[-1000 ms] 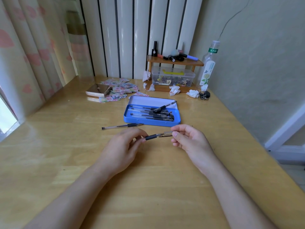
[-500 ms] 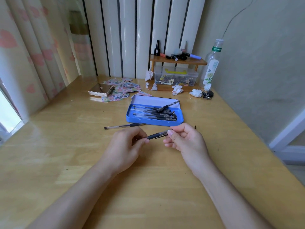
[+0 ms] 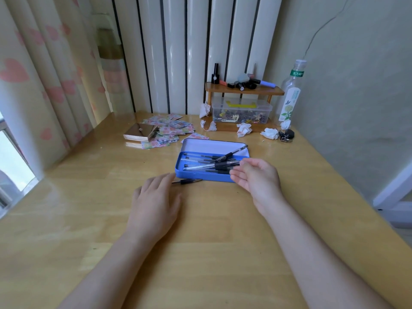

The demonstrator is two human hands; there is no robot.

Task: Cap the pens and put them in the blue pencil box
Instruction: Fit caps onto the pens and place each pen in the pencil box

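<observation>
Head view: right hand (image 3: 256, 179) open, fingers spread, at pencil box (image 3: 200, 175) 3 o'clock end, pens (image 3: 209, 163) inside; left hand (image 3: 156, 197) flat, covering loose pen (image 3: 189, 181) at 6 o'clock.

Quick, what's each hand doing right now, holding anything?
Left hand: open, flat over the table, reaching toward the loose pen, holding nothing.
Right hand: open, empty, at the blue pencil box.
</observation>
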